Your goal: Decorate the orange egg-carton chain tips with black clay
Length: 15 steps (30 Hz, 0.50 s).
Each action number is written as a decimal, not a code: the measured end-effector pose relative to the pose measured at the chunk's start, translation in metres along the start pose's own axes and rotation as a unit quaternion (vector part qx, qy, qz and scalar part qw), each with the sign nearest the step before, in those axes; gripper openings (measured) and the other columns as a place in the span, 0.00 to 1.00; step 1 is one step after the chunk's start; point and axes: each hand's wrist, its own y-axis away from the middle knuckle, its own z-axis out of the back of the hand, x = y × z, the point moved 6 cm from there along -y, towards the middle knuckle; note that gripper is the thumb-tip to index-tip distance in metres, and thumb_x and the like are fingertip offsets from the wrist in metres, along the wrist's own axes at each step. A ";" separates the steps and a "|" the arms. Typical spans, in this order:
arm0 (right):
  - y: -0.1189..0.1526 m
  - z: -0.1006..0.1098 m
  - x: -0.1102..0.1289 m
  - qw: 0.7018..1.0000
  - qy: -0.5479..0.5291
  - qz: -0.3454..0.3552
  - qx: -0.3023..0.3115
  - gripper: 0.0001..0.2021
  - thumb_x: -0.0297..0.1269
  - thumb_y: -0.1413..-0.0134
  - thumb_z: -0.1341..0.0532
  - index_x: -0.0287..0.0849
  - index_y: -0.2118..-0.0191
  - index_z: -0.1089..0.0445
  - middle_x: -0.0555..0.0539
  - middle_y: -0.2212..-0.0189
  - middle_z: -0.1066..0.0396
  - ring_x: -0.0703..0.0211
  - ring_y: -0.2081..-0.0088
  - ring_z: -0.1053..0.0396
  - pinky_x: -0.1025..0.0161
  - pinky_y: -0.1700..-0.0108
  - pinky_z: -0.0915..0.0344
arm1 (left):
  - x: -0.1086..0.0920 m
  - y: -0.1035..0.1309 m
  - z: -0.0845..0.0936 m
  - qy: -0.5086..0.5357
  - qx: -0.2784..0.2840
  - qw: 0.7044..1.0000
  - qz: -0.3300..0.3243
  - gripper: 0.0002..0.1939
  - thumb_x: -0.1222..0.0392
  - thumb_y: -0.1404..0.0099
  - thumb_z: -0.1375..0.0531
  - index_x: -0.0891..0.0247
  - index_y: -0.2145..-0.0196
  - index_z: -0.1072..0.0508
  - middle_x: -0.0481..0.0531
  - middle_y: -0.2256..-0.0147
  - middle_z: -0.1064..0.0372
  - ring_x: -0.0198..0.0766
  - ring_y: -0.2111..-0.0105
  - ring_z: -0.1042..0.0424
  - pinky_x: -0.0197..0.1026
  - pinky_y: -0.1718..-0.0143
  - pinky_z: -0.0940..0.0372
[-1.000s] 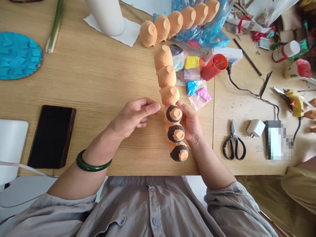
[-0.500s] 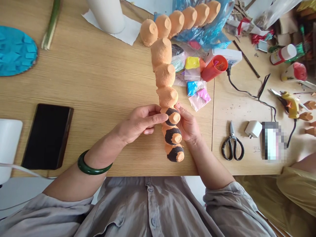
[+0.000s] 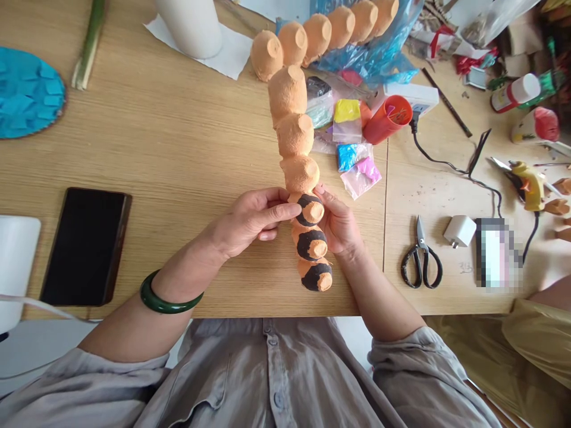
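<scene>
Between my hands I hold a long orange bumpy strip [image 3: 296, 135], its row of knobs shaped like egg-carton cups. It bends near the top, and the far part runs off to the upper right. Black patches cover parts of the three knobs nearest me. My left hand [image 3: 256, 220] pinches the strip from the left, thumb on the uppermost black-patched knob. From the other side my right hand [image 3: 339, 221] grips it at about the same height, its thumb tip at the strip's edge and other fingers partly hidden.
Small bags of coloured clay [image 3: 347, 113] and a red cup [image 3: 387, 120] lie beyond the strip. To the right are scissors [image 3: 421, 255], a white plug [image 3: 459, 230] and a yellow glue gun [image 3: 529, 184]. A black phone [image 3: 84, 244] and a blue oval piece [image 3: 31, 92] occupy the left.
The strip's upper part has shifted very slightly left in view. Both hands keep the same hold.
</scene>
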 end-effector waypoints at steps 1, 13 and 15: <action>0.000 0.000 0.000 1.000 0.002 -0.001 -0.001 0.18 0.50 0.43 0.20 0.48 0.58 0.25 0.55 0.67 0.19 0.61 0.67 0.22 0.61 0.60 0.19 | -0.001 0.000 0.000 -0.005 -0.002 1.000 0.000 0.22 0.50 0.47 0.17 0.64 0.61 0.17 0.50 0.63 0.31 0.28 0.73 0.45 0.30 0.80 0.51; 0.000 -0.002 0.000 1.000 -0.005 -0.018 -0.017 0.12 0.43 0.40 0.22 0.46 0.59 0.23 0.53 0.68 0.19 0.61 0.68 0.22 0.65 0.65 0.23 | -0.001 -0.001 -0.003 0.019 0.022 1.000 -0.012 0.20 0.54 0.46 0.19 0.64 0.65 0.22 0.43 0.72 0.36 0.25 0.77 0.47 0.30 0.82 0.52; 0.001 -0.002 0.002 1.000 -0.001 -0.005 -0.012 0.12 0.43 0.41 0.23 0.47 0.58 0.23 0.53 0.67 0.19 0.60 0.69 0.23 0.63 0.65 0.22 | -0.001 0.000 -0.007 0.044 0.062 0.997 0.003 0.21 0.51 0.43 0.19 0.64 0.64 0.22 0.38 0.77 0.45 0.24 0.80 0.54 0.30 0.83 0.52</action>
